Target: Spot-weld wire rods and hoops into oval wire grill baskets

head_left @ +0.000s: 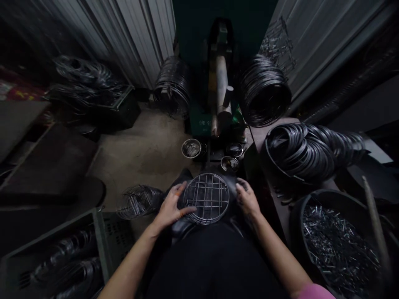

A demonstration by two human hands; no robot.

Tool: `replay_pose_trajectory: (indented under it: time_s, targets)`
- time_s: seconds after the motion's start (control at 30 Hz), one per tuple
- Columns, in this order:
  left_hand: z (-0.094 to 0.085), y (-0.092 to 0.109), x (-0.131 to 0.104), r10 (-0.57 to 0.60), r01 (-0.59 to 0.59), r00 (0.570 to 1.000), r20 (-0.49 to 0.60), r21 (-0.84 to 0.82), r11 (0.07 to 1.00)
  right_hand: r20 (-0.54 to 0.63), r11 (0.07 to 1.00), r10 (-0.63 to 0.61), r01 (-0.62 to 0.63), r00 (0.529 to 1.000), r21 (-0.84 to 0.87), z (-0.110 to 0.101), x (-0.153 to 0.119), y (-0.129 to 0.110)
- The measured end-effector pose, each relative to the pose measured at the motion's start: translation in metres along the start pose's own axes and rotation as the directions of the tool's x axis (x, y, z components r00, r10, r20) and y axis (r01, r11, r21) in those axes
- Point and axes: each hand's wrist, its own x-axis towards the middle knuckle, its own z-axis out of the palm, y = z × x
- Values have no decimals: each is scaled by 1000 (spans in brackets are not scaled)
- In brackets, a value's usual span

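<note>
A stack of round wire racks (208, 203), each a ring crossed by a grid of thin bars, rests at my lap. My left hand (172, 208) holds the stack at its left edge, with the thumb over the near rim and the fingers along the side. To the right of the stack, and apart from it, is my right hand (248, 198). Its fingers are curled in towards the thumb, and I cannot make out whether anything small is between them. Ahead stands a dark green machine (199, 124) with a light cylindrical arm (222, 79).
Metal rings (299, 145) are heaped on the right bench. Below them a tub (339, 245) holds short metal pieces and a stick. Ring bundles hang both sides of the machine. Small bowls (191, 148) sit beneath it. At lower left stands a crate (100, 245) beside more wire racks (139, 202).
</note>
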Motion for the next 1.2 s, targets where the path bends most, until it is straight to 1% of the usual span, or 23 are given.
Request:
replay_pose_trajectory:
  time_s: [0.07,0.1,0.13,0.17,0.2,0.27,0.33,0.37,0.43,0.47,0.5,0.57,0.6,0.67,0.77,0.83,0.9,0.97,1.03,1.07,1.1,1.13,1.2]
  targets:
    - [-12,1,25,-86,89,996,23,-133,987,-79,990,-54,63,995,124,-5,23,2]
    - [-16,3,40,-144,152,988,53,-178,972,-108,984,-99,114,989,140,-6,33,5]
    - [-18,5,56,-207,224,973,100,-199,954,-123,981,-141,156,982,119,-5,41,10]
    - [-19,7,71,-269,301,948,173,-202,932,-129,980,-177,187,976,70,-4,46,17]
    - [-17,10,85,-322,377,910,261,-197,905,-125,978,-204,207,971,6,-2,49,25]
    - [-10,15,107,-371,488,813,448,-178,855,-113,965,-253,243,961,-102,1,50,41]
    - [-4,21,119,-373,548,730,573,-163,821,-120,955,-284,270,951,-124,2,50,51]
    - [-2,23,121,-370,563,705,606,-160,811,-138,959,-279,269,950,-90,0,51,54]
    - [-3,29,121,-359,584,669,651,-162,796,-192,971,-217,232,957,57,-4,55,54]
    - [-5,32,119,-347,581,666,661,-167,796,-212,969,-164,198,963,151,-7,57,53]
    - [-8,35,117,-333,569,672,662,-173,804,-221,957,-107,161,969,241,-9,59,51]
    - [-13,41,111,-306,527,697,648,-173,832,-209,920,-7,88,978,382,-15,60,46]
    - [-15,44,107,-294,501,712,638,-168,849,-193,901,27,60,981,429,-17,59,44]
    - [-16,50,98,-280,447,756,591,-155,881,-146,870,60,20,987,493,-21,55,38]
    - [-14,57,79,-255,352,852,457,-140,926,-57,863,17,14,998,505,-28,46,28]
    - [-15,63,64,-208,274,908,364,-137,952,-38,874,-35,49,999,483,-32,41,19]
    - [-17,69,48,-131,186,941,314,-154,970,-72,880,-74,99,995,465,-35,36,11]
    - [-19,75,32,-52,103,958,281,-172,980,-150,881,-89,148,985,449,-37,29,6]
    - [-19,79,17,3,38,969,246,-160,986,-267,905,-116,212,957,369,-37,20,7]
    - [-17,80,11,23,9,974,226,-140,990,-311,924,-160,253,937,286,-36,15,10]
    - [-16,80,5,39,-15,978,206,-117,993,-331,939,-226,295,916,175,-36,9,15]
    - [-13,80,1,50,-33,982,184,-93,995,-323,941,-300,333,898,50,-36,4,21]
    - [-9,81,-7,57,-49,988,143,-59,997,-243,903,-425,391,872,-177,-37,-4,36]
